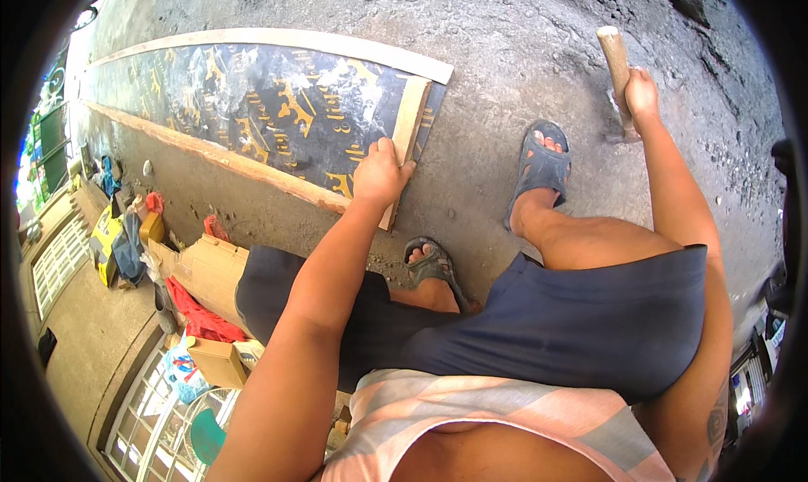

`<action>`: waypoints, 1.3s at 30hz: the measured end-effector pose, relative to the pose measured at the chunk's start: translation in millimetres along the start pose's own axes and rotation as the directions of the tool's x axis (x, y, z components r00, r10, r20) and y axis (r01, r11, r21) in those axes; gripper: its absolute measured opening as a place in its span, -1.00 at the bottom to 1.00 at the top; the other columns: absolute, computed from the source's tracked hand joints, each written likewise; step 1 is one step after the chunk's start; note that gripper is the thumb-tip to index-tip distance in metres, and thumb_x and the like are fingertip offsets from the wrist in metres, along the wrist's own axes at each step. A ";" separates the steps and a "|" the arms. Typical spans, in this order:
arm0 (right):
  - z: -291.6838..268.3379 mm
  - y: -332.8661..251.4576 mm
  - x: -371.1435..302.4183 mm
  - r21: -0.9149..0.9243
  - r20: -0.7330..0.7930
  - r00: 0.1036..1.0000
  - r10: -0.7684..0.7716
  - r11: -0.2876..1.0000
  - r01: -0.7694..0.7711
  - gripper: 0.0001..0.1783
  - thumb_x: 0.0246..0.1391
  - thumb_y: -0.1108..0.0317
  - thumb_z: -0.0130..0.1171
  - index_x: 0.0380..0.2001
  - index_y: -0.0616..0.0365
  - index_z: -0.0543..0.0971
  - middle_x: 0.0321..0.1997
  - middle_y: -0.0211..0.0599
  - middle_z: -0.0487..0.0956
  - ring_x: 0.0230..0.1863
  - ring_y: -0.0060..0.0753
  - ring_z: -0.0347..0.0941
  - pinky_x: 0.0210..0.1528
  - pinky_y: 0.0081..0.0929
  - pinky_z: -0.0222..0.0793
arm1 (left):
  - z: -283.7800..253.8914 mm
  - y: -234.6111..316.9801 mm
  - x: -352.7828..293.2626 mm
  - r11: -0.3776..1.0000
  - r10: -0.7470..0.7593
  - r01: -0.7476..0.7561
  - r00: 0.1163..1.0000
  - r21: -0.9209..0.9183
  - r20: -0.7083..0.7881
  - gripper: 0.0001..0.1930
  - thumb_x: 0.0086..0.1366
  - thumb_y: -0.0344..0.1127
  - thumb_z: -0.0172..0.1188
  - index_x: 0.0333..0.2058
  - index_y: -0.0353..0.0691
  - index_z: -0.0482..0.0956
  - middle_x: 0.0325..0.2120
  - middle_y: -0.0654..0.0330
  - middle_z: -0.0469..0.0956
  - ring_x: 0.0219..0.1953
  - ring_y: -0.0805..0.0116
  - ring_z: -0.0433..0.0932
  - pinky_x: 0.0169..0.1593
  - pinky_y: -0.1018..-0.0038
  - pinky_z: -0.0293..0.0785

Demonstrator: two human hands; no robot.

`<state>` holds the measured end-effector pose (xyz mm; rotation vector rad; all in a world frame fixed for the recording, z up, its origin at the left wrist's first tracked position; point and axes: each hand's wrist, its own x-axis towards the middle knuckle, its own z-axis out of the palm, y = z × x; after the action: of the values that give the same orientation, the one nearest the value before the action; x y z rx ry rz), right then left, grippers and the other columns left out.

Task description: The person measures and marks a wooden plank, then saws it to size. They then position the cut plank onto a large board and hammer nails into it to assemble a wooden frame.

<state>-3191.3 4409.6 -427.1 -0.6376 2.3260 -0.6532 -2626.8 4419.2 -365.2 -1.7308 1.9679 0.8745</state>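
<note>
A long dark panel (278, 116) with yellow printed marks and whitish smears lies on the ground at the upper left, edged by wooden strips. My left hand (383, 175) is closed on the short wooden batten (411, 112) at the panel's near right end, knuckles up and thumb over its outer side. Off to the right, my right hand (642, 99) grips what looks like a hammer by its thick wooden handle (616, 61). The handle tilts, its pale butt end up, and a dull metal head seems to show at the lower end, partly blurred against the ground.
My sandalled feet (543, 158) stand on rough grey concrete (488, 78) right of the panel. At the left lie flattened cardboard (202, 272), a red cloth (202, 314), a box (217, 362) and bags, beside a wall with white window grilles (59, 263).
</note>
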 end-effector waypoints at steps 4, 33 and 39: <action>12.2 5.2 -7.1 -0.155 -0.064 0.994 -0.089 0.985 0.079 -0.42 0.35 0.02 -0.05 0.12 0.29 0.63 0.21 0.34 0.62 0.29 0.35 0.52 0.35 -0.01 0.36 | 10.4 -1.9 3.9 1.000 -0.010 0.010 1.000 0.008 -0.016 -0.41 0.30 0.02 0.45 0.00 -0.26 0.34 0.04 -0.18 0.56 0.00 -0.24 0.68 0.05 -0.03 0.65; 43.9 -63.4 -77.8 -0.448 0.239 0.833 -0.500 0.704 0.551 -0.63 0.44 0.16 0.00 0.09 0.17 0.55 0.21 0.17 0.58 0.19 0.29 0.56 0.26 0.11 0.48 | 3.3 27.3 8.5 0.990 0.095 -0.132 0.900 -0.057 -0.425 -0.14 0.34 0.10 0.42 0.34 -0.42 0.28 0.21 -0.20 0.46 0.29 -0.19 0.43 0.31 0.01 0.43; 87.5 -140.9 -164.6 0.088 0.676 0.511 -0.531 0.746 0.660 -0.72 0.29 0.19 0.21 -0.04 0.09 0.67 0.08 0.06 0.66 0.11 0.16 0.61 0.18 0.00 0.54 | -4.2 136.3 28.2 -0.012 0.035 -0.071 0.997 -0.997 -0.071 -0.54 0.59 0.03 0.12 0.15 -0.27 0.53 0.08 0.04 0.62 0.12 0.11 0.59 0.22 0.13 0.50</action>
<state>-2981.3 4373.7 -330.9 -1.5381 1.4411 -0.3839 -2764.4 4402.2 -352.6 -2.1871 1.1922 2.8745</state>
